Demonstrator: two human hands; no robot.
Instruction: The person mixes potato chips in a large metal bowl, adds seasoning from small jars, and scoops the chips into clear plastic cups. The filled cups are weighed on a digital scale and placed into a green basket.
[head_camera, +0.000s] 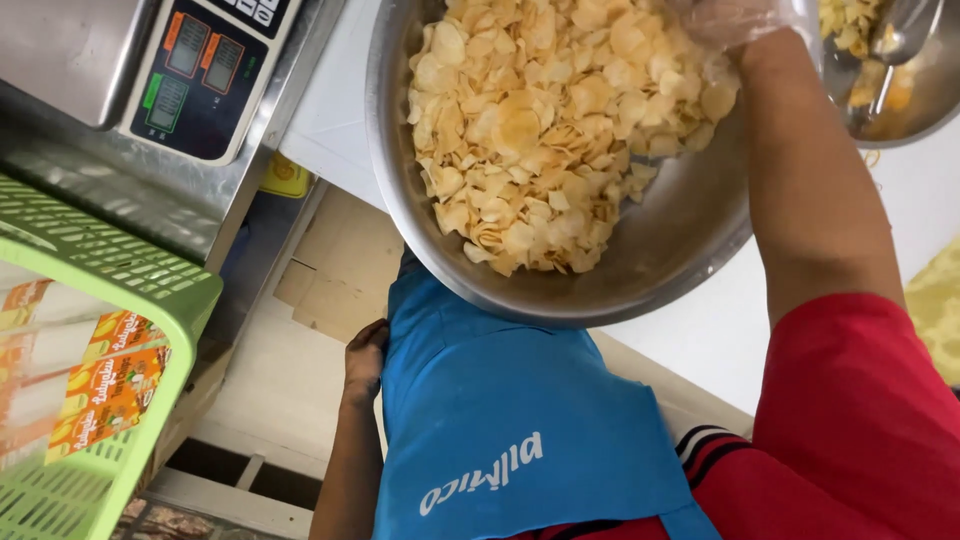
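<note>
Hanging low, left hand: the left hand (365, 362) lies below the big steel bowl (690, 215), against the edge of the blue apron (500, 420), fingers curled together on nothing I can make out.
Apron: directly under the bowl's near rim.
Bowl: sits at the edge of a white table (720, 330), tipped toward the person.
Chips: pale chips (540, 130) heaped inside the bowl.
Right hand: the right hand (735, 20), in a clear plastic glove, rests on the chips at the bowl's far side; cut off by the frame, so its grip cannot be told.
Basket: green basket (150, 290) holding packets, well left of the bowl.
Scale: weighing scale (205, 70) left of the bowl, beyond the basket.
Second bowl: smaller steel bowl (925, 105) just right of the big one.
</note>
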